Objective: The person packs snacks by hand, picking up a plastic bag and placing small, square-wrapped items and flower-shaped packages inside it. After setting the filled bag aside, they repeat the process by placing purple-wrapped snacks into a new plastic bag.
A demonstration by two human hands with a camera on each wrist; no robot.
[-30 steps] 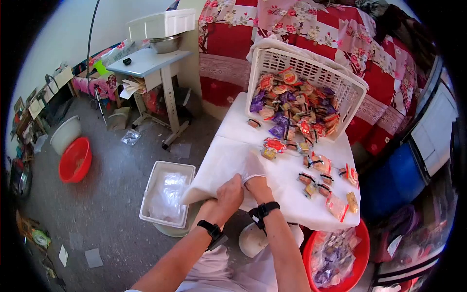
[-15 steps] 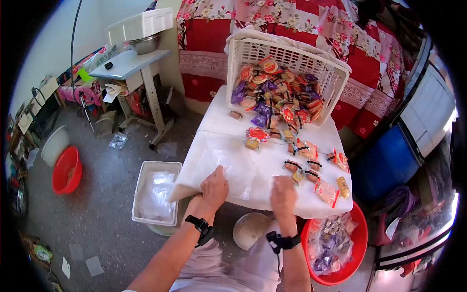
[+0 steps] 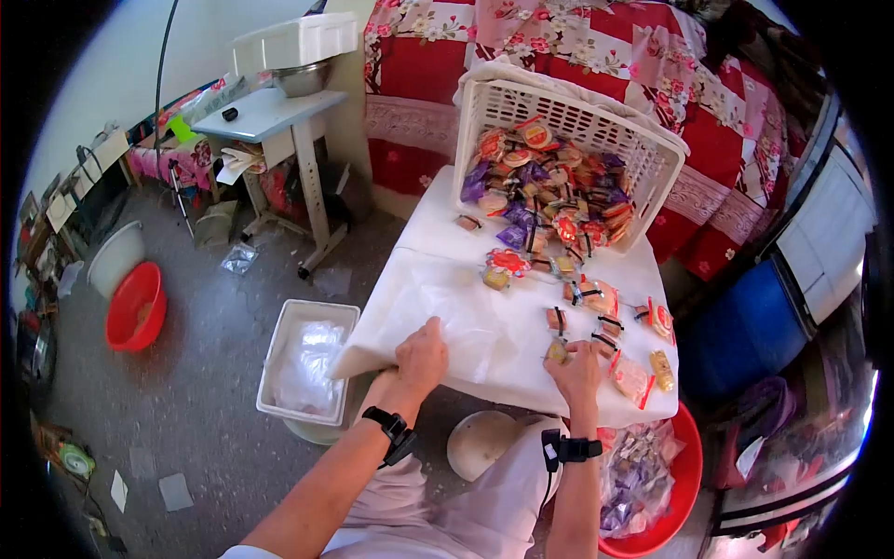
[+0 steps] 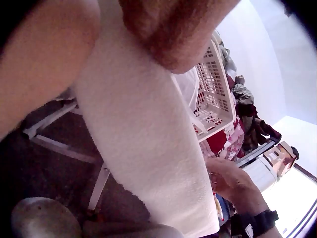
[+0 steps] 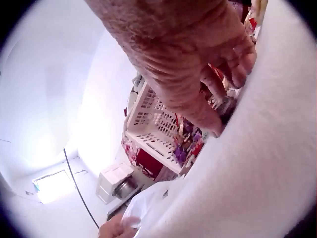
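Note:
My left hand (image 3: 423, 357) is at the front edge of the white-covered table, pinching the mouth of a clear plastic bag (image 3: 456, 326) spread on the cloth. In the right wrist view the fingertips of that left hand (image 5: 118, 228) grip the bag's edge. My right hand (image 3: 575, 373) reaches down among small wrapped snack packets on the right side of the table. Its thumb and fingers close around a small yellowish snack packet (image 3: 557, 351), partly hidden by them. Close by lie a brownish packet (image 3: 556, 320), a pink-and-red packet (image 3: 631, 380) and a golden packet (image 3: 662, 370).
A white plastic basket (image 3: 666, 186) tipped toward me spills many snack packets onto the table's far end. Left of the table stands a white bin (image 3: 265, 391) of clear bags. A red basin (image 3: 691, 466) of filled bags sits below right, beside a blue barrel (image 3: 745, 312).
Both hands were together at the bag's mouth. My right hand has since left it and moved right to the snack packets; the left stays on the bag, which now lies flatter.

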